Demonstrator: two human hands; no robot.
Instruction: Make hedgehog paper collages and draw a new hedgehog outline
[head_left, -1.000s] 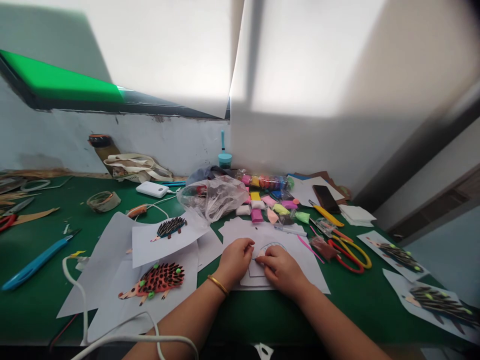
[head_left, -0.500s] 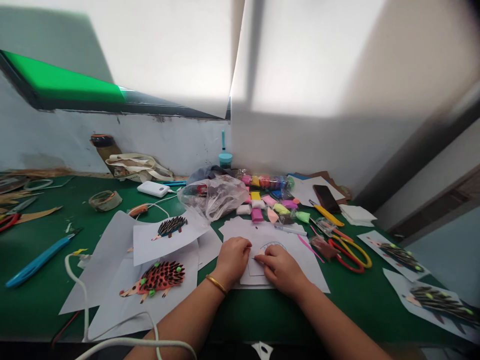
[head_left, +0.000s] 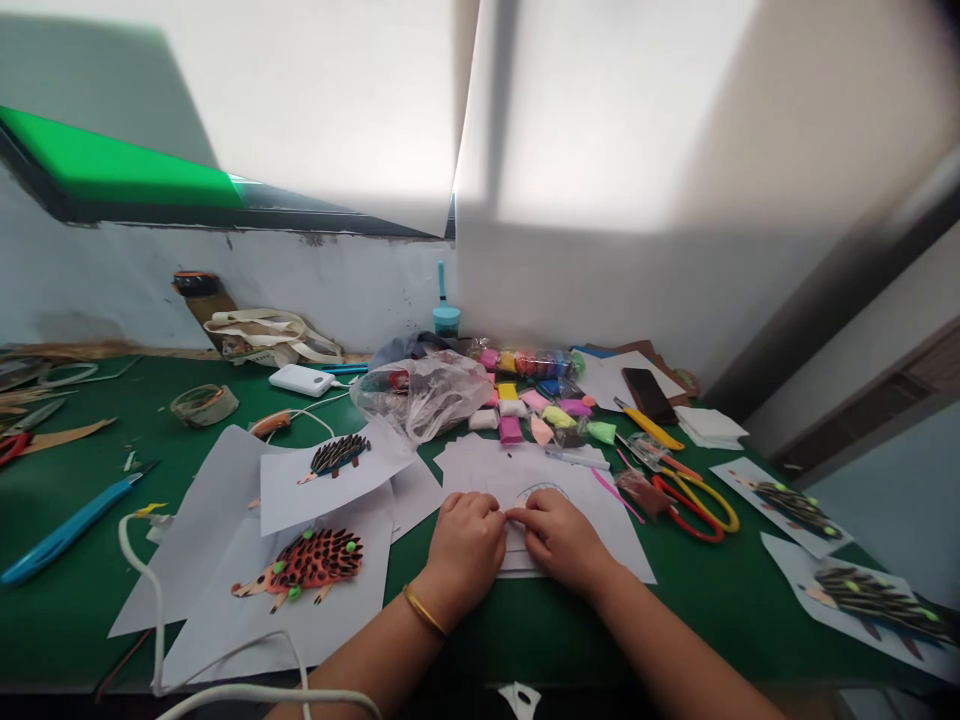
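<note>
White paper sheets [head_left: 615, 530] lie in a stack at the front middle of the green table, the top one with a curved drawn outline [head_left: 544, 490]. My left hand [head_left: 469, 545], a gold bangle at its wrist, rests over the left part of the small top sheet with its fingers curled together. My right hand [head_left: 559, 530] lies on the drawing, its index finger pointing left and touching the left hand's fingertips. Whatever is between the fingertips is too small or hidden to make out.
Colored clay packets [head_left: 559, 415] and a clear plastic bag [head_left: 427, 395] lie behind the paper. Red-handled scissors [head_left: 686, 520] and a yellow cutter [head_left: 649, 425] are at right. Hedgehog pictures [head_left: 315, 570] lie left, beside a white cable [head_left: 157, 610].
My left hand has come down and nearer to me, and its fingers now meet my right index fingertip. My right hand has barely moved. The whole view has shifted slightly.
</note>
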